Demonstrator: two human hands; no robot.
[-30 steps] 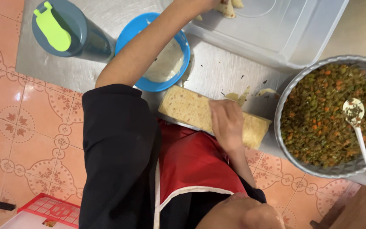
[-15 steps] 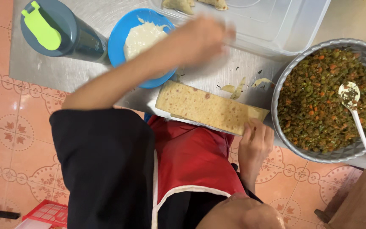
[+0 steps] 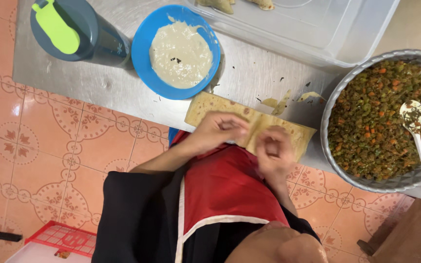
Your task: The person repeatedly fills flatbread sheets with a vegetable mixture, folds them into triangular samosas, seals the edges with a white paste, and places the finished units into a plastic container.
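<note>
Left hand and right hand both on the stack of thin pastry sheets, at its near edge. Left fingers curled down onto the sheet, pinching at it; right fingers bent at the near-right part of the stack, tips on the pastry (can't tell if either actually has a sheet lifted, knuckles hide the contact).

Stack is a tan rectangle lying flat on the steel table, long side running left-far to right-near, overhanging the near table edge slightly.

Outward from there:
- Torn pastry scraps just beyond the stack, on bare steel.
- Blue bowl of pale paste, far-left of the stack, near but not touching.
- Grey bottle with a lime-green lid, left of the bowl, lying just beside it.
- Metal bowl of chopped green-orange filling to the right, white spoon resting in it.
- Clear plastic tub at the far side, a few folded pieces at its far edge.

Person wears a red apron over black sleeves. Tiled floor left; red crate near-left.
</note>
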